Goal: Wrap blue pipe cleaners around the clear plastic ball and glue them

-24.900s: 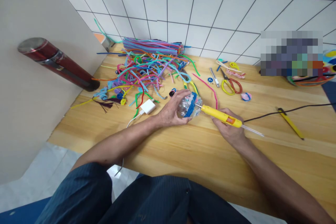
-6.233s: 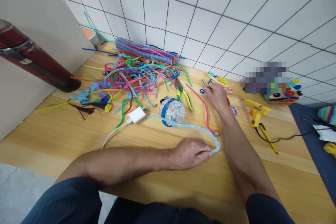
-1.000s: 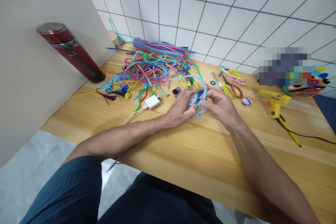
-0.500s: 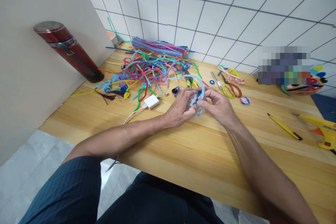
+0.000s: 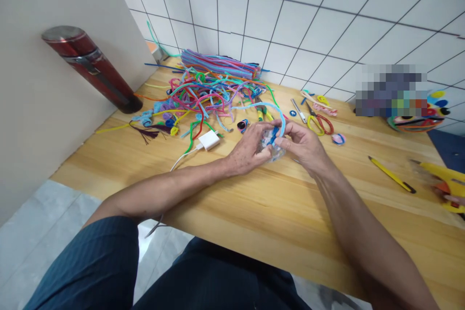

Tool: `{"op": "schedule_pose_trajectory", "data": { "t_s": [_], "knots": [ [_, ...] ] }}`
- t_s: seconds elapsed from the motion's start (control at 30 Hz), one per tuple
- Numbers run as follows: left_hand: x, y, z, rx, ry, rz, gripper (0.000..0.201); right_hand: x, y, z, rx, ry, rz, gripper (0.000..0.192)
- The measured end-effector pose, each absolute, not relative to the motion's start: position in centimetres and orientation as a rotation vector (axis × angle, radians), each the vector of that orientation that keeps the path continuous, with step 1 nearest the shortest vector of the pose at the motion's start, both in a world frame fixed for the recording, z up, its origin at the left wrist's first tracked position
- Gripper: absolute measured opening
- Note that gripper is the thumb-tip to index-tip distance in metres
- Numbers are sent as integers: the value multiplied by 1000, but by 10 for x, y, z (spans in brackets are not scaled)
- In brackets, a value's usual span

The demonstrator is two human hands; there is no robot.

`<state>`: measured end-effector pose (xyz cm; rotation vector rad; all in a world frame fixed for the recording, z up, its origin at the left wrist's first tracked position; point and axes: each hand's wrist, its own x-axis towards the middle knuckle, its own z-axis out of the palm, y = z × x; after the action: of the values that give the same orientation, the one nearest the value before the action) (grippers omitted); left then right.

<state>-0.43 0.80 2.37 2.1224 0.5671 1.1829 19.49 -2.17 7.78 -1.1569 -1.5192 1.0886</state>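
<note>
My left hand [image 5: 249, 149] is closed around the near-left side of a small clear plastic bag [image 5: 278, 155] with pale bits and dark blue showing in it. My right hand [image 5: 303, 146] pinches a light-blue pipe cleaner [image 5: 282, 118] at the bag's right side. From those fingers the pipe cleaner arches up and away to the left, toward the pile. Both hands touch each other's work just above the tabletop. My fingers hide part of the bag and the pipe cleaner's held end.
A tangle of pipe cleaners [image 5: 203, 94] and a bundle [image 5: 221, 64] lie at the back. Nearby are a white charger [image 5: 209, 140], scissors [image 5: 321, 123] and a yellow cutter [image 5: 392, 175]. A red thermos [image 5: 96, 70] stands left. Another person's fingers touch a yellow glue gun [image 5: 445, 178] at right.
Another person's fingers have come in at the right edge onto the glue gun, which has shifted slightly. My hands stay nearly in place, still on the bag and the pipe cleaner.
</note>
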Motion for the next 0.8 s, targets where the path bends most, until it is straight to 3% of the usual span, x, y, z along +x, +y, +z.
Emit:
{"op": "schedule_pose_trajectory", "data": {
  "t_s": [0.3,0.8],
  "knots": [
    [-5,8,25,2103,547,1194,43,194,-20,75,-1127,-1578,1006,19],
    [-8,12,30,1955,520,1069,48,195,-24,78,-1140,-1504,1110,25]
  ]
}}
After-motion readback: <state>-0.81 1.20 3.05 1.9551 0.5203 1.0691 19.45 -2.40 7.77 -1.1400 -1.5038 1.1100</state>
